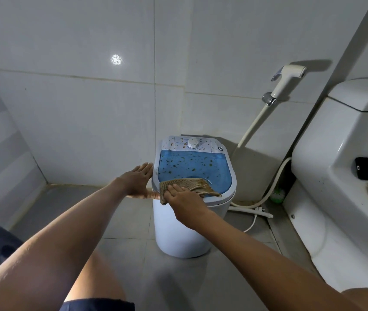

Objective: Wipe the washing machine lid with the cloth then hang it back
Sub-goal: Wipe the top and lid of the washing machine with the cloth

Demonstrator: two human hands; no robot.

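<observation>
Lid (pixel 192 167), one, speckled: our right hand (pixel 184 199) presses one cloth (pixel 185 184) flat-fingered; left hand (pixel 137 179) braces the washer's (pixel 178 230) side, fingers straight.

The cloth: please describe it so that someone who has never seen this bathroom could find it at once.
Look at the small white washing machine standing on the floor left of the toilet. On the near edge of its blue lid, under the right hand, lies the cloth. It is the only woven, brownish-beige thing there, with soiled edges.

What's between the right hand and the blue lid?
The cloth: in the head view, the right hand presses it flat on the blue lid.
</observation>
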